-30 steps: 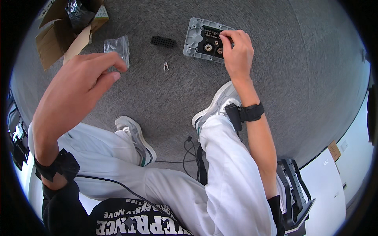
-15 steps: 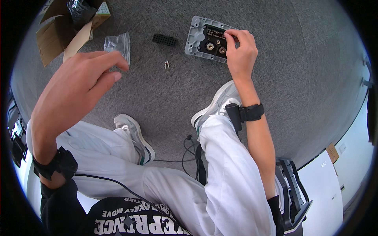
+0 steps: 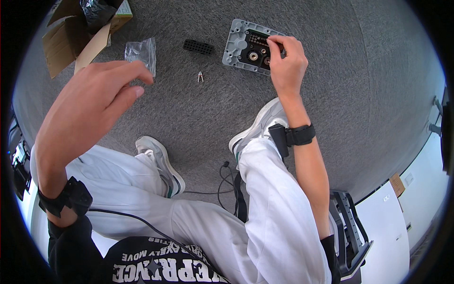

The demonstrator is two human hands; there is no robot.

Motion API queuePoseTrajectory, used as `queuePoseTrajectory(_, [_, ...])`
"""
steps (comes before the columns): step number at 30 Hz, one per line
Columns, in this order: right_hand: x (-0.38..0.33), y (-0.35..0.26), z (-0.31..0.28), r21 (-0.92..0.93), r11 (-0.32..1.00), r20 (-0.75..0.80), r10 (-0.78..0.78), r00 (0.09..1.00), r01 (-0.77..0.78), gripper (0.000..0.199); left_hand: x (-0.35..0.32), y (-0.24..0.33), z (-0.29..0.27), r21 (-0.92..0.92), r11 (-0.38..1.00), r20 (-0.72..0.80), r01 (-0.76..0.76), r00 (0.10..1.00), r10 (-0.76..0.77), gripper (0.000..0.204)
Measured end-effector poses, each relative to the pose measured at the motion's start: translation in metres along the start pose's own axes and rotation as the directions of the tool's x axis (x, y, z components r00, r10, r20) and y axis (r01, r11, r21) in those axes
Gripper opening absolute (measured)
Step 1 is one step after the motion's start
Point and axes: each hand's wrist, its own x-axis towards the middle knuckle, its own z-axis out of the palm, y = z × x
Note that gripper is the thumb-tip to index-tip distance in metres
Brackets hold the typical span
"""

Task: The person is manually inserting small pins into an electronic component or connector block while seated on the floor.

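Over the right part of a grey metal plate (image 3: 230,53) is my right hand (image 3: 287,64), its thumb and forefinger pinched together. Whatever sits between those fingertips is too small or hidden to make out. A black insert (image 3: 245,56) with rows of small pins or holes and a few round brass-coloured terminals fills the middle of the plate; the hand covers part of it. My left hand (image 3: 97,102) hovers with curved fingers, thumb and forefinger apart and nothing between them. Beyond its fingertips lies a clear plastic bag (image 3: 144,49) on the floor.
Between the bag and the plate lie a black block full of holes (image 3: 198,47) and some tiny metal pieces (image 3: 200,76). An opened cardboard box (image 3: 59,49) stands at the far left. Grey carpet (image 3: 203,113) spreads around my shoes. A black cable (image 3: 221,182) trails near my legs.
My right hand has shifted very slightly left over the insert, still pinched. The left hand has barely moved, and the things on the floor stay where they were.
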Motion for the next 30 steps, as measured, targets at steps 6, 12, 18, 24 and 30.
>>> queuePoseTrajectory(6, [0.006, -0.003, 0.0, -0.02, 0.998, -0.008, -0.053, 0.999, 0.052, 0.006, 0.001, -0.001, -0.001, 0.012, 0.999, -0.014, -0.035, 0.999, 0.035, 0.019])
queuePoseTrajectory(12, [0.002, 0.0, 0.003, -0.031, 0.997, 0.018, -0.073, 0.997, 0.073, 0.007, 0.001, -0.005, 0.002, 0.012, 0.998, -0.027, -0.056, 0.998, 0.056, 0.019])
queuePoseTrajectory(18, [0.001, -0.001, -0.003, -0.041, 0.998, 0.046, -0.038, 0.998, 0.039, 0.007, -0.001, -0.004, 0.002, 0.027, 0.998, -0.025, -0.053, 0.998, 0.054, 0.019])
queuePoseTrajectory(24, [0.009, -0.012, -0.01, 0.06, 0.996, 0.115, 0.053, 0.992, -0.06, 0.007, 0.0, -0.005, 0.002, 0.026, 0.999, -0.024, -0.046, 0.999, 0.047, 0.019])
queuePoseTrajectory(30, [0.017, -0.012, -0.02, -0.141, 0.971, 0.253, -0.155, 0.955, 0.195, 0.015, 0.002, -0.006, 0.002, 0.029, 0.998, -0.022, -0.048, 0.999, 0.049, 0.02])
